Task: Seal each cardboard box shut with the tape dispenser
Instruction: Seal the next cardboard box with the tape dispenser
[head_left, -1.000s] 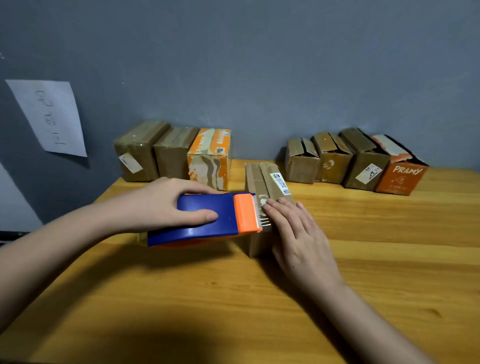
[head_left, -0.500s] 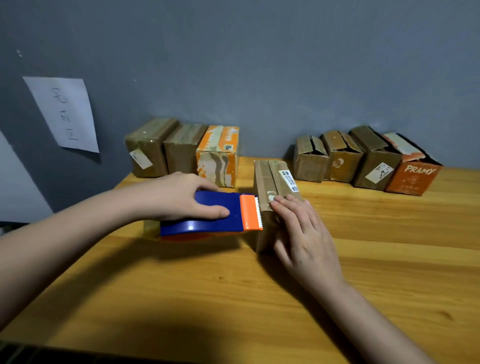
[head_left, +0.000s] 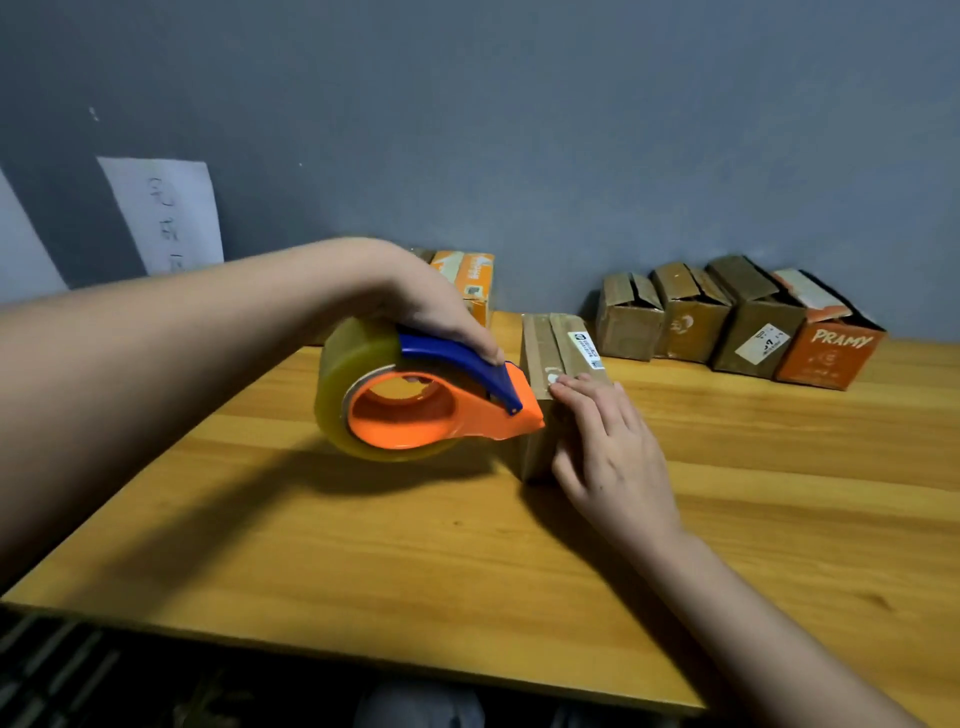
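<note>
Dispenser (head_left: 415, 400) now tipped on edge, roll side facing me; earlier it lay flat. Left hand (head_left: 431, 306) grips its blue handle, orange nose touching the box (head_left: 545, 353) mid-bench (head_left: 363, 545). Right hand (head_left: 608, 447) lies flat, fingers straight, on the box's near end.

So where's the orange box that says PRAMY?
The PRAMY box sits far right on the table, last in the row of boxes against the wall.

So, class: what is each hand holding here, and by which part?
The left hand grips the tape dispenser by its blue handle. The right hand holds nothing; it rests flat on the cardboard box.
</note>
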